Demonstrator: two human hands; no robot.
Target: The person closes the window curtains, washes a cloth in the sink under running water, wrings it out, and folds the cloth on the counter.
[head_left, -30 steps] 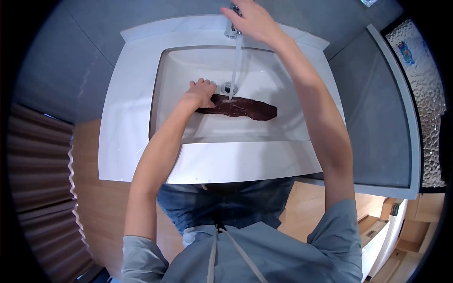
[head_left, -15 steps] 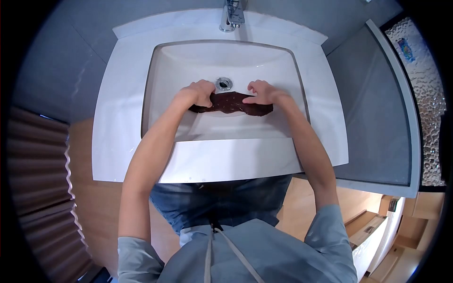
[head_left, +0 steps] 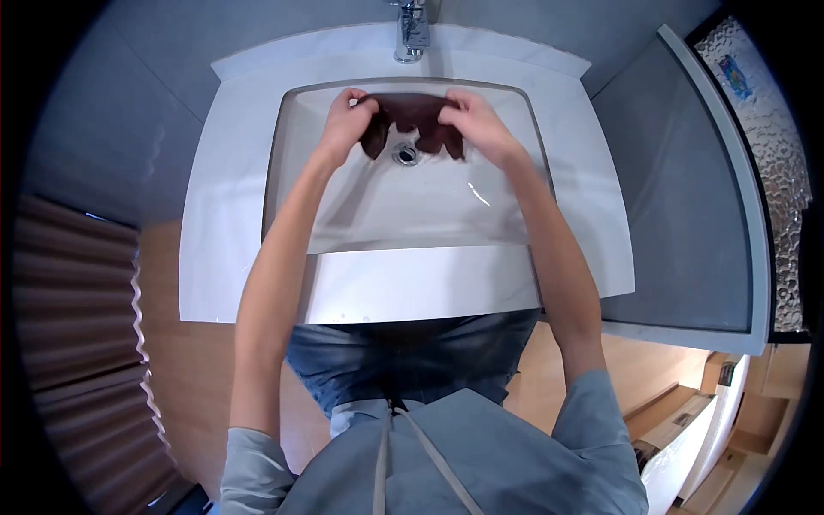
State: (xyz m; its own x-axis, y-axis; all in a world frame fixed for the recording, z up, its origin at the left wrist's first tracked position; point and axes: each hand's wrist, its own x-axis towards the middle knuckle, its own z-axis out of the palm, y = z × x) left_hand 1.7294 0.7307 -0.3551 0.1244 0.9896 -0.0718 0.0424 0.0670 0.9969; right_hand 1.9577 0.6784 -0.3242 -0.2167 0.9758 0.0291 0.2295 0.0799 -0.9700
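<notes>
Cloth long axis L-R across basin; L hand + R hand: grips pinching its top edge.

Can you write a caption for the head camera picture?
Two hands hold up a dark wet cloth over a white sink.

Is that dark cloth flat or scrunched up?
Scrunched up: the cloth droops in uneven folds between the left hand and right hand.

Faucet, seemingly cropped above
</notes>
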